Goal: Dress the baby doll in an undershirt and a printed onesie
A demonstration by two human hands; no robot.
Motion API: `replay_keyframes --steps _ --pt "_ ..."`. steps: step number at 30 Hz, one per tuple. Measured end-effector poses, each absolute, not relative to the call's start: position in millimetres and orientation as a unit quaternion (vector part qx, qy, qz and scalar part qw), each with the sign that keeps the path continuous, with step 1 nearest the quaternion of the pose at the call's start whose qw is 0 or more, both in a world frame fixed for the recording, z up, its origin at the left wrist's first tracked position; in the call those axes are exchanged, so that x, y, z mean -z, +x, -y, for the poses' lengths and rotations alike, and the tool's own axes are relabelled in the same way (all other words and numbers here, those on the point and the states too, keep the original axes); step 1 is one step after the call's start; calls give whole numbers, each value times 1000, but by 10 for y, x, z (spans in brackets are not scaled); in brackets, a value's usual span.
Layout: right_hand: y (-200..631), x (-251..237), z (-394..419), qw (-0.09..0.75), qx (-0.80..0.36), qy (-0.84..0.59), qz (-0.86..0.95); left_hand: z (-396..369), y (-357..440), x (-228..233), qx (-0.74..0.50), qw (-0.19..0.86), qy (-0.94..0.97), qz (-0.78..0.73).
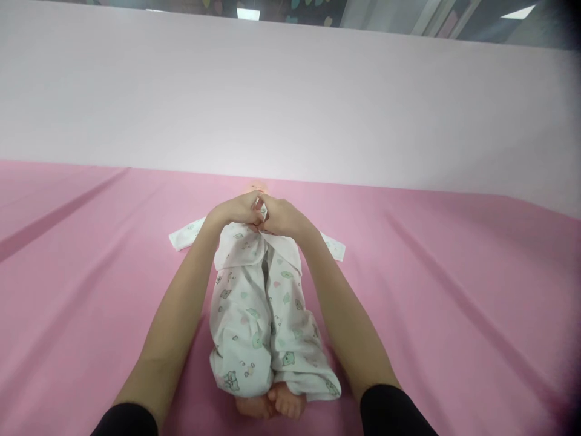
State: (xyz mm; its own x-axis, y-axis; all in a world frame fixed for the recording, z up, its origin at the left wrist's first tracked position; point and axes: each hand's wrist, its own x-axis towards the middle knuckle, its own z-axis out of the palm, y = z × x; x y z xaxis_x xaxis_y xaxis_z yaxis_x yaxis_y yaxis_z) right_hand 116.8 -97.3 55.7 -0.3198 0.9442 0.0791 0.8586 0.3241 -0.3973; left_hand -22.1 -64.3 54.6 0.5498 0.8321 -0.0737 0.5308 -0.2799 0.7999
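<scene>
A baby doll [288, 399] lies on its back with its bare feet toward me. It wears white printed trousers [247, 321] and a matching baby shirt [242, 239], whose sleeves stretch out to both sides. At the upper chest, my left hand [236, 209] is closed, fingers pinching at the shirt's front. Close against it, my right hand [282, 215] is also closed, pinching the same part of the shirt. Below the hands the shirt's front edges spread apart over the trousers. The doll's head is mostly hidden behind my hands, and what exactly lies between the fingertips is too small to make out.
A pink sheet [113, 290] with several creases covers the surface under the doll. Behind it rises a plain white panel [290, 103]. Above the panel's top edge, ceiling lights [248, 14] and a patterned dark area show.
</scene>
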Motion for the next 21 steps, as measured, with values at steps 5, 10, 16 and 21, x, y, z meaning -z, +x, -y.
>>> replay_keyframes --steps 5,10,16,21 --pt "1220 -616 1012 157 -202 -552 794 618 -250 -521 -170 426 787 -413" --pt "1300 -641 998 140 -250 -518 806 588 -267 -510 -157 431 812 -362" --pt "1334 -631 951 139 -257 -512 808 574 -247 -506 -141 374 848 -349" --pt "1448 -572 829 171 -347 -499 776 658 -255 -583 -91 321 846 -416"
